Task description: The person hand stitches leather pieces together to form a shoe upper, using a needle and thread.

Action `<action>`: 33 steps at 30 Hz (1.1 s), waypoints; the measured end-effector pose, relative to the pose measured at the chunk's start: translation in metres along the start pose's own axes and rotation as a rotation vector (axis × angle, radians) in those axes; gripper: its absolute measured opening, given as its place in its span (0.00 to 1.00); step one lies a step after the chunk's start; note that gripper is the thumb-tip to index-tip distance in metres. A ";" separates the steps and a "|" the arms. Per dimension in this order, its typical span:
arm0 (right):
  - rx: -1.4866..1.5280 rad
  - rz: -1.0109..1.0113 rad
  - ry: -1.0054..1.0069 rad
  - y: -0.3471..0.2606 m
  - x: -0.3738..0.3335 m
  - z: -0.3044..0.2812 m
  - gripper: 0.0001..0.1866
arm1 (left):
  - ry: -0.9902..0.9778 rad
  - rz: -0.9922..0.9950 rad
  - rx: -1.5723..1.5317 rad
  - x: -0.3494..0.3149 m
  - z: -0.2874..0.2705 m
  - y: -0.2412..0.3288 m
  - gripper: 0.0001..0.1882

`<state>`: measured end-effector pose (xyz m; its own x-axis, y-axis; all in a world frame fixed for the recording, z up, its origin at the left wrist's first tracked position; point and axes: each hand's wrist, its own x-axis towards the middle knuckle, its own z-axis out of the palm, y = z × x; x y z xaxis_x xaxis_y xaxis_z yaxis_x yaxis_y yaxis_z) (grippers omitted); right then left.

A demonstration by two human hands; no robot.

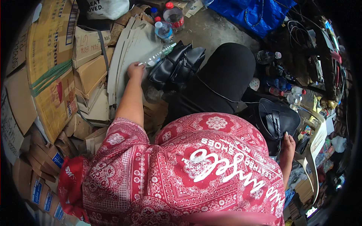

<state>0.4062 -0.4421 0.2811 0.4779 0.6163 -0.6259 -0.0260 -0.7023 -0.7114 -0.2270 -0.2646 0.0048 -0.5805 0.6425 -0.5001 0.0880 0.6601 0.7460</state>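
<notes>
My left hand (135,71) reaches forward on the left, its fingers closed at the white-capped neck of a clear plastic bottle (154,57). The bottle lies slanted, its base pointing up and to the right. Beside it are black leather pieces (175,64), perhaps shoes or a bag; I cannot tell which. On the right, my right hand (287,146) is at the lower edge of a black leather bag-like item (277,116) with a tied strap. Those fingers are close together at its edge; their grip is partly hidden. A thin cord (217,93) runs over my black-clad leg.
Flattened cardboard boxes (51,71) are stacked along the left. More bottles, including a red-capped one (174,17) and a blue-tinted one (163,31), stand ahead. A blue tarp (252,15) lies at the far right. Mixed scrap, bottles (294,98) and a pale curved piece (316,139) crowd the right.
</notes>
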 end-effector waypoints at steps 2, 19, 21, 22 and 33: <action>-0.008 -0.011 -0.010 -0.001 0.003 -0.002 0.17 | 0.040 0.314 0.248 -0.012 0.001 0.031 0.14; -0.028 0.029 0.062 0.009 -0.029 -0.004 0.18 | -0.346 1.204 0.711 -0.020 0.145 0.262 0.19; -0.022 0.029 0.075 0.009 -0.028 -0.005 0.18 | -0.301 1.196 0.859 0.003 0.166 0.264 0.19; -0.038 0.025 0.078 0.008 -0.028 -0.006 0.19 | -0.290 1.199 0.910 0.014 0.175 0.265 0.19; -0.121 0.076 0.095 -0.004 -0.035 -0.006 0.19 | -0.296 0.967 1.205 0.042 0.189 0.260 0.15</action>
<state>0.3951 -0.4629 0.3081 0.5593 0.5278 -0.6392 0.0385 -0.7868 -0.6160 -0.0749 0.0076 0.0948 0.2355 0.9437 -0.2324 0.9699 -0.2129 0.1186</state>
